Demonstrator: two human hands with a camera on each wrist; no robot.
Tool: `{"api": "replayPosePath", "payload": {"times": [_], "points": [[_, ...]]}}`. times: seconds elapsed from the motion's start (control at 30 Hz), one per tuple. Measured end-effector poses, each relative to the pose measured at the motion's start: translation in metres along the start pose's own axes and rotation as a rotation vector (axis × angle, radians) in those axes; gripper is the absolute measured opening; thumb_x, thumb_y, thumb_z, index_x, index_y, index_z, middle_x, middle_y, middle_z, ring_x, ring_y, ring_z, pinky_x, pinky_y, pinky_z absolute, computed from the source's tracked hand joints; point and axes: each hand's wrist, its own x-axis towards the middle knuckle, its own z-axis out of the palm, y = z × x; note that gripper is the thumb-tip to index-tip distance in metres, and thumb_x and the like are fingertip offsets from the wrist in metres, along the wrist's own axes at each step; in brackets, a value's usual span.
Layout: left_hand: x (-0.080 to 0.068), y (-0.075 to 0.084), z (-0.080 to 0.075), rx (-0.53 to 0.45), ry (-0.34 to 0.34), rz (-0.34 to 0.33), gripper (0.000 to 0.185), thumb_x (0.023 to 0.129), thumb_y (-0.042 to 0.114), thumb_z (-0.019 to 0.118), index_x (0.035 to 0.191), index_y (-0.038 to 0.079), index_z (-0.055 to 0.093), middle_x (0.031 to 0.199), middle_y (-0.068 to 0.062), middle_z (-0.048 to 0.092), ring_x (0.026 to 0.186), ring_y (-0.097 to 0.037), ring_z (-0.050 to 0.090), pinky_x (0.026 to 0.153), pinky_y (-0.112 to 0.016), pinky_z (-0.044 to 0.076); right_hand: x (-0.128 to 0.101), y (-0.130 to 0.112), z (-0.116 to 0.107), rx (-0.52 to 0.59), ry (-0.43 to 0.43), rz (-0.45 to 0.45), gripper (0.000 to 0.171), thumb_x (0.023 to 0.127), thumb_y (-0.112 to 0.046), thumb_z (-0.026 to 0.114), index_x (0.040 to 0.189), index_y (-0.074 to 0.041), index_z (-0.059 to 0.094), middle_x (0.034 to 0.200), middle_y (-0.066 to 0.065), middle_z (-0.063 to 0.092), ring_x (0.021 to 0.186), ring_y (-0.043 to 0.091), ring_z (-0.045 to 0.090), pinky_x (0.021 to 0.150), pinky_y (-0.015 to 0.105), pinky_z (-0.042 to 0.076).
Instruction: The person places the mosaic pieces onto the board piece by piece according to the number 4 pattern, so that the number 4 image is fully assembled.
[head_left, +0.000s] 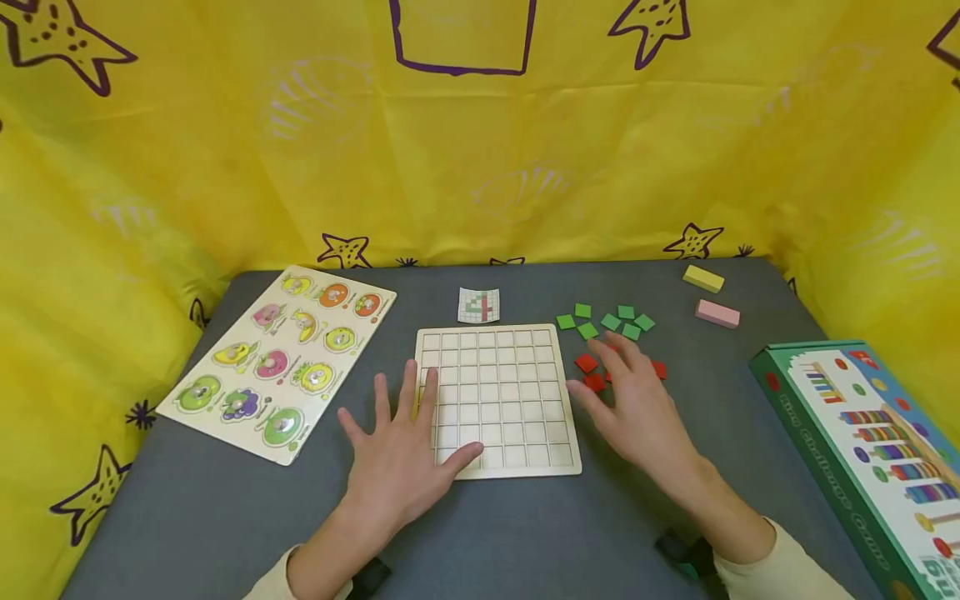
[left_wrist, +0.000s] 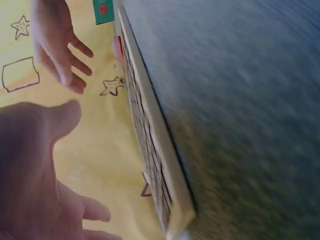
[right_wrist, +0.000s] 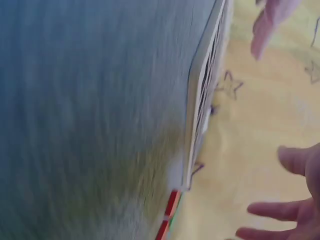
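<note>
My left hand (head_left: 397,471) and right hand (head_left: 643,408) both have fingers extended loosely, gripping nothing. Red tiles (head_left: 586,363) lie on the surface (head_left: 525,533) near the right hand, just beside the grid board (head_left: 498,402). Look light, stiff, probably slick; I'd pinch opposite edges.

The head view is bright, evenly lit and fairly crisp — the yellow curtain (head_left: 450,150) carries a soft sheen, and faint shadows fall on the grey tabletop (head_left: 525,533). Both wrist views look hazy, the curtain washed out, the tabletop blurred — in the left one, the left hand (left_wrist: 32,165) is darkly shaded.
</note>
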Motion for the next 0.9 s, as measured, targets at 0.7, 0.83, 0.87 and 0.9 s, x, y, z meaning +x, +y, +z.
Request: {"api": "replayPosePath", "payload": {"times": [0.7,0.83,0.87,0.9], "points": [[0.007,-0.025,0.005,-0.097,-0.239,-0.006,0.123,0.078,0.077,0.074,0.166,0.007,0.024,0.176,-0.011,0.014,0.154,-0.06,0.012,0.095,-0.097,0.01,0.087,0.103,-0.044,0.087,-0.164,0.174,0.036,0.091,-0.008,0.077,0.124,0.003,0.066,0.123,0.027,0.07,0.106,0.041,0.071,0.083,0.041,0.057],[0.009,-0.026,0.005,-0.112,-0.254,-0.009,0.125,0.077,0.077,0.075,0.167,0.009,0.021,0.176,-0.01,0.012,0.153,-0.061,0.012,0.094,-0.097,0.011,0.096,0.121,-0.046,0.07,-0.226,0.18,0.038,0.09,-0.007,0.077,0.125,0.003,0.068,0.124,0.028,0.069,0.109,0.044,0.07,0.077,0.034,0.055],[0.01,-0.026,0.004,-0.115,-0.259,-0.01,0.126,0.077,0.077,0.075,0.167,0.009,0.02,0.176,-0.009,0.011,0.153,-0.062,0.012,0.094,-0.097,0.011,0.098,0.125,-0.046,0.063,-0.236,0.184,0.037,0.09,-0.008,0.077,0.125,0.003,0.069,0.123,0.028,0.069,0.11,0.044,0.07,0.076,0.032,0.054],[0.01,-0.027,0.005,-0.117,-0.263,-0.01,0.127,0.076,0.077,0.075,0.168,0.01,0.019,0.177,-0.009,0.011,0.153,-0.062,0.012,0.094,-0.097,0.011,0.1,0.128,-0.046,0.053,-0.243,0.186,0.037,0.09,-0.009,0.078,0.124,0.002,0.069,0.123,0.028,0.07,0.109,0.044,0.069,0.075,0.032,0.053]]}}
